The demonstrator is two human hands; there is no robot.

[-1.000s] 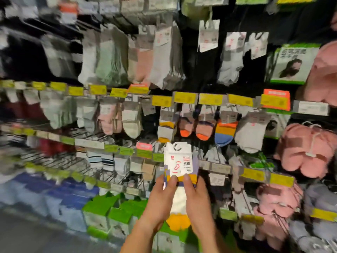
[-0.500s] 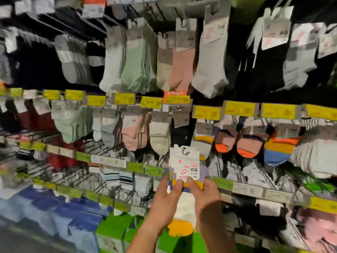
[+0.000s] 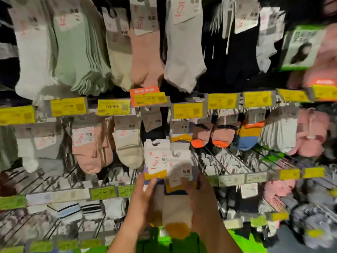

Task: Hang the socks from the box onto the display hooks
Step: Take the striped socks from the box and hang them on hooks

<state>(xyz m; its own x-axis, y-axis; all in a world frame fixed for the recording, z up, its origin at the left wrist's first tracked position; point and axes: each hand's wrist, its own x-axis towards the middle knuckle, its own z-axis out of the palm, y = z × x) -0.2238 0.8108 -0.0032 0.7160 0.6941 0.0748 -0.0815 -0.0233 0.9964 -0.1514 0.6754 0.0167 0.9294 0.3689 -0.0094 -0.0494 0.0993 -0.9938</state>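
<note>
I hold a small stack of sock packs (image 3: 169,179) in front of the display: white card headers with a red foot logo, cream socks with orange-yellow toes hanging below. My left hand (image 3: 144,199) grips the stack's left edge, thumb on the front. My right hand (image 3: 198,194) grips the right side, thumb on the front card. The front pack sits shifted right and lower than the one behind. Bare metal display hooks (image 3: 218,159) slope out just right of the packs. The box is out of view.
Rows of hanging socks fill the wall: white, green, pink and grey above (image 3: 145,52), pink and cream pairs at mid left (image 3: 127,143), orange-toed ones at mid right (image 3: 211,137). Yellow price tags (image 3: 113,106) line the rails. Green packages (image 3: 182,241) sit below my hands.
The view has moved closer to the rack and shifted right. The packs in my hands have fanned apart, the front one sliding right and down. Both hands keep their hold.
</note>
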